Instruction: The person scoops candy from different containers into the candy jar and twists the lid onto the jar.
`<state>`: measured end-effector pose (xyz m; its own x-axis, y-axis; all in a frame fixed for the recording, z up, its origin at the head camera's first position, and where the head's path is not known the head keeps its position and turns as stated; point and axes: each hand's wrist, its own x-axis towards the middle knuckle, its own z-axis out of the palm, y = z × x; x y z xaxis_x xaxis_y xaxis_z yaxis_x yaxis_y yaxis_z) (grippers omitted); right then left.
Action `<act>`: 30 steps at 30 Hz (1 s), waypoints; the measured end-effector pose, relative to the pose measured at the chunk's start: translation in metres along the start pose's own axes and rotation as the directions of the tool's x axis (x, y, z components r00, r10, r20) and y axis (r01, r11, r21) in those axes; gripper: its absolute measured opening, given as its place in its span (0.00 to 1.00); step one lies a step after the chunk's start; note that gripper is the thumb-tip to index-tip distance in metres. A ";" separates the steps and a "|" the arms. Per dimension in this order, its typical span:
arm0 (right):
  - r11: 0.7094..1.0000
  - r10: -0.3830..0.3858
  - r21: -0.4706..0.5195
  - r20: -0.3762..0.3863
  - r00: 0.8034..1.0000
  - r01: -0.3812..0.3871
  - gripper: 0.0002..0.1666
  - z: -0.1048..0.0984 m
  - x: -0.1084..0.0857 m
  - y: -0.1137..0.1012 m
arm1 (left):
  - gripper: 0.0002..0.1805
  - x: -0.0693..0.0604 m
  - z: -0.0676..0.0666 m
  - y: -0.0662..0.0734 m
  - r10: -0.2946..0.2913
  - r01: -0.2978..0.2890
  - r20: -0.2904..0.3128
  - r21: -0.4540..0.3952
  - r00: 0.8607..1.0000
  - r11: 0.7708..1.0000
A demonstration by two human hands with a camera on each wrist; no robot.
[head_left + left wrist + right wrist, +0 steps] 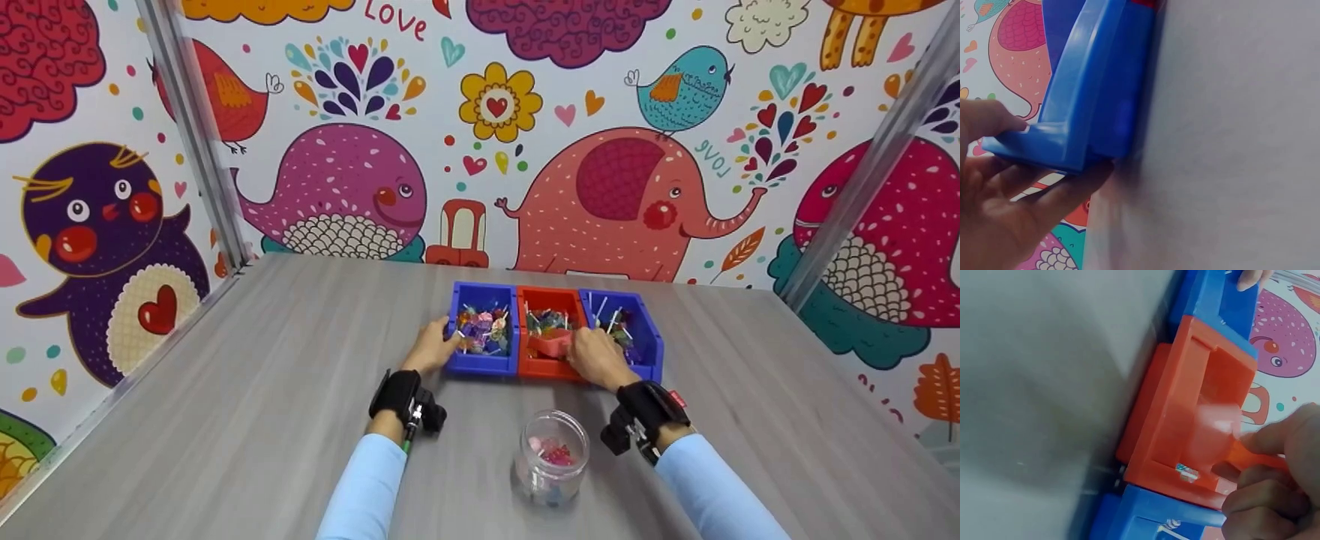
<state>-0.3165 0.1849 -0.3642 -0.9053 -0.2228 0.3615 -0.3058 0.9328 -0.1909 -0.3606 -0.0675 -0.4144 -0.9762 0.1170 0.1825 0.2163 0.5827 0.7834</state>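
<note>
A red bin (548, 367) stands between a left blue bin (484, 364) and a right blue bin (651, 337), all holding wrapped candies. My left hand (432, 347) grips the left blue bin's outer wall; in the left wrist view its thumb lies over the rim and its fingers underneath. Over the red bin, my right hand (600, 355) pinches a red-orange object (551, 343), scoop-like and partly blurred. The right wrist view shows the fingers curled round its orange handle (1255, 459). One wrapped candy (1186, 472) lies near the red bin's front.
Nearer to me, a clear open jar (551, 480) with pink and red pieces inside stands on the grey table (300, 420), below and between my hands. Patterned wall panels (360, 187) with metal posts rise behind the table and along its sides.
</note>
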 end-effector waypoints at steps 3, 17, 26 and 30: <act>1.000 0.011 0.001 0.017 1.000 -0.011 0.15 0.001 0.000 0.000 | 0.23 -0.008 -0.004 0.010 -0.020 0.020 0.014 0.004 1.000 1.000; 0.997 0.049 0.056 -0.079 0.996 -0.045 0.17 0.008 0.003 0.000 | 0.23 0.014 0.007 -0.019 0.054 -0.054 -0.015 0.000 0.998 0.999; 1.000 -0.003 0.003 -0.089 0.996 0.004 0.12 0.012 0.002 0.003 | 0.29 0.050 0.030 -0.066 0.043 -0.042 -0.021 0.040 0.999 0.998; 0.999 0.007 0.038 -0.087 0.996 -0.004 0.13 0.011 0.003 0.001 | 0.27 0.040 0.025 -0.056 0.105 -0.105 -0.043 0.005 0.994 0.994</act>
<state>-0.3233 0.1818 -0.3736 -0.8783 -0.1903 0.4385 -0.3131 0.9222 -0.2270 -0.4122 -0.0758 -0.4658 -0.9466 0.1424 0.2891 0.3171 0.5716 0.7567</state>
